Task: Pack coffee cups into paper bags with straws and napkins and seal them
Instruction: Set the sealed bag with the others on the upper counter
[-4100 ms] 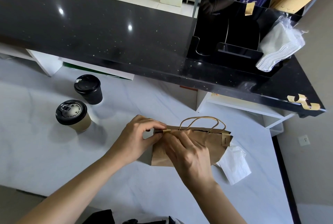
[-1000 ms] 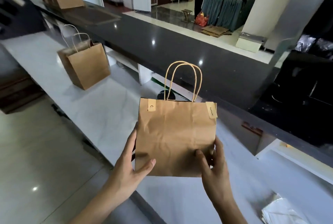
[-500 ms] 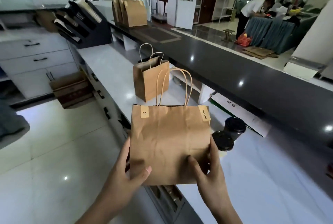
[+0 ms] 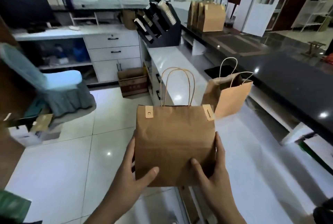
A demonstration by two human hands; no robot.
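A long white marble-look surface (image 4: pixel 180 65) runs away on the right, with a raised black glossy ledge (image 4: pixel 288 83) along its far side; a pale tiled floor (image 4: pixel 72 151) fills the left, where a chair in a grey-blue cloth cover (image 4: pixel 59 86) stands near a bank of white drawers with black handles (image 4: pixel 112 49); an open brown cardboard box (image 4: pixel 132 83) sits on the floor against the cabinet; a black slanted rack of stacked paper cups (image 4: pixel 160 25) stands at the far end of the surface, and a row of brown paper bags (image 4: pixel 207 16) stands on the ledge behind it; a second brown paper bag with twisted handles (image 4: pixel 232 95) stands open on the surface; in front of it, held upright in the air over the near edge of the surface, is the sealed brown kraft paper bag with two twisted paper handles (image 4: pixel 173 139); the left hand (image 4: pixel 129 175) grips its lower left corner, thumb across the front and fingers (image 4: pixel 131 150) wrapped along the side; the right hand (image 4: pixel 214 173) grips the lower right corner likewise; two small tan stickers close the top edge, a smiley sticker (image 4: pixel 148 112) at the left and a "Good luck!" sticker (image 4: pixel 208 112) at the right.
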